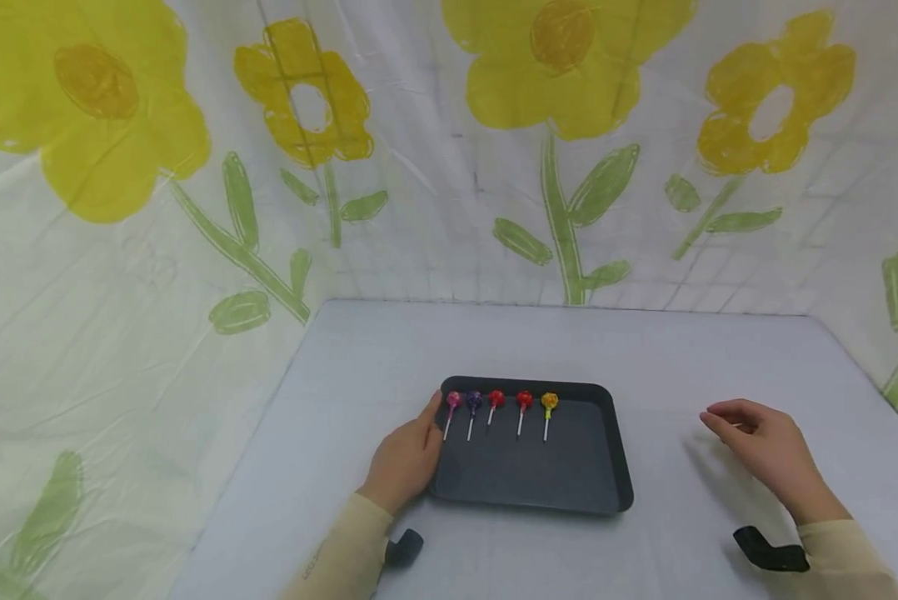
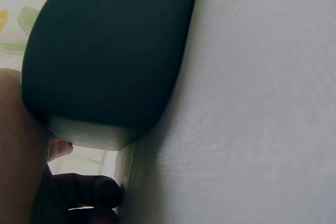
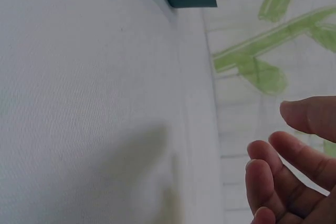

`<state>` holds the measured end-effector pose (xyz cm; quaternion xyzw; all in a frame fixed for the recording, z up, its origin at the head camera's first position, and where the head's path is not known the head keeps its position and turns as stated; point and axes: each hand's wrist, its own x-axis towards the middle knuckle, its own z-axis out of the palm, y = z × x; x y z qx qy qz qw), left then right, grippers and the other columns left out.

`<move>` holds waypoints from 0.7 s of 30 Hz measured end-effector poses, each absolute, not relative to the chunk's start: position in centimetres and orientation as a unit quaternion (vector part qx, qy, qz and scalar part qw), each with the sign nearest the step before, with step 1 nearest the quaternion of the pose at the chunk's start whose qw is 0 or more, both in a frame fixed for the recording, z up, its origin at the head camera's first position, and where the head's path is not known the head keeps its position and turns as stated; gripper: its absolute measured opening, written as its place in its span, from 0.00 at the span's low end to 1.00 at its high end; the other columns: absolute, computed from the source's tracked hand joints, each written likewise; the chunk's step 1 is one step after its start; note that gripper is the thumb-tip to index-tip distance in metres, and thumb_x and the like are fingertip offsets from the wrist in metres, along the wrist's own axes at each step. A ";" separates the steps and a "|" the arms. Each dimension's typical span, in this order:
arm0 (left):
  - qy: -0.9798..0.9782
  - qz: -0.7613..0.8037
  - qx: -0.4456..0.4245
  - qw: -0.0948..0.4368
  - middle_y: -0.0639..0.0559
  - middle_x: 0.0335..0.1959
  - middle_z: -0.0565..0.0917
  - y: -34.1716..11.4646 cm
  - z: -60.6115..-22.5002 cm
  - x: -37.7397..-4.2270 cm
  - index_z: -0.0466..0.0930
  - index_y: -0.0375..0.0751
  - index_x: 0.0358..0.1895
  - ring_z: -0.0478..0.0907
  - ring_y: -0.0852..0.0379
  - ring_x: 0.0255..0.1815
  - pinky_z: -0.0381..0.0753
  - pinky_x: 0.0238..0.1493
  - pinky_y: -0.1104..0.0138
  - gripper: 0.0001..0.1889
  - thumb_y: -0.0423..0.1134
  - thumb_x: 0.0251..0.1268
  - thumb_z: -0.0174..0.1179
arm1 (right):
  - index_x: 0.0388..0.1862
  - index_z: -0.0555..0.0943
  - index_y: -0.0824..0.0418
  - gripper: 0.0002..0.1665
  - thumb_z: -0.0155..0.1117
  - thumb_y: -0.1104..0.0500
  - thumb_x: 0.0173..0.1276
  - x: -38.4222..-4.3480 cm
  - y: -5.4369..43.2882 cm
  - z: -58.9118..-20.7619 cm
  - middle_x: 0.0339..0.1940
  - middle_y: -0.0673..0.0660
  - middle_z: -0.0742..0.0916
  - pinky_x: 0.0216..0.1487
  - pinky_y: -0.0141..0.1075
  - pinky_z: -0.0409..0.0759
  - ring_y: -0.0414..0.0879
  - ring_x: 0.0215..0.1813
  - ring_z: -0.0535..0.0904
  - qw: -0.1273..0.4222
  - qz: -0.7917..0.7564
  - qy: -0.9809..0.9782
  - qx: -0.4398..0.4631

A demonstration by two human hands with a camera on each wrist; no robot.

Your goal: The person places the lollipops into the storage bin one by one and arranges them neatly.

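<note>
A dark grey tray [image 1: 531,475] lies on the white table. Along its far side several lollipops form a row: a pink lollipop [image 1: 453,400], a purple lollipop [image 1: 475,400], two red ones and a yellow lollipop [image 1: 550,402], sticks toward the near side. My left hand [image 1: 404,458] grips the tray's left edge, thumb at the rim. In the left wrist view the tray's side [image 2: 105,51] fills the upper left, hiding part of the hand. Right of the tray, my right hand [image 1: 767,450] hovers over the table with loosely bent fingers [image 3: 260,182], holding nothing.
The white table [image 1: 569,342] ends at the back against a hanging sheet [image 1: 419,208] painted with yellow flowers, which also runs along both sides. A black wrist mount [image 1: 771,552] sticks out by the right sleeve, and another mount [image 1: 406,548] by the left.
</note>
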<state>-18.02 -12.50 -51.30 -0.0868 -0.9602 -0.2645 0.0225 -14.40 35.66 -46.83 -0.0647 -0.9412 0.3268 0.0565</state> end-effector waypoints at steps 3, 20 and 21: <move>-0.960 -0.264 -0.085 0.021 0.54 0.18 0.68 -12.5 -51.4 -18.0 0.65 0.51 0.82 0.64 0.57 0.20 0.67 0.27 0.62 0.30 0.42 0.80 0.47 | 0.55 0.87 0.65 0.26 0.66 0.43 0.76 -14.3 36.1 -46.9 0.44 0.59 0.90 0.31 0.33 0.74 0.27 0.33 0.75 0.053 0.326 -0.941 -0.071; -0.959 -0.270 -0.087 0.017 0.56 0.18 0.67 -12.5 -51.0 -18.0 0.64 0.50 0.82 0.61 0.58 0.18 0.65 0.25 0.63 0.30 0.42 0.79 0.46 | 0.55 0.86 0.69 0.29 0.65 0.43 0.76 -13.7 37.9 -46.3 0.44 0.65 0.91 0.34 0.31 0.71 0.20 0.33 0.72 0.042 0.295 -0.950 -0.090; -0.959 -0.270 -0.087 0.015 0.56 0.18 0.67 -12.5 -51.0 -18.0 0.64 0.50 0.82 0.61 0.58 0.18 0.64 0.25 0.63 0.30 0.42 0.79 0.46 | 0.55 0.86 0.69 0.29 0.65 0.43 0.76 -13.7 37.9 -46.2 0.44 0.65 0.91 0.34 0.32 0.71 0.22 0.34 0.73 0.042 0.288 -0.952 -0.093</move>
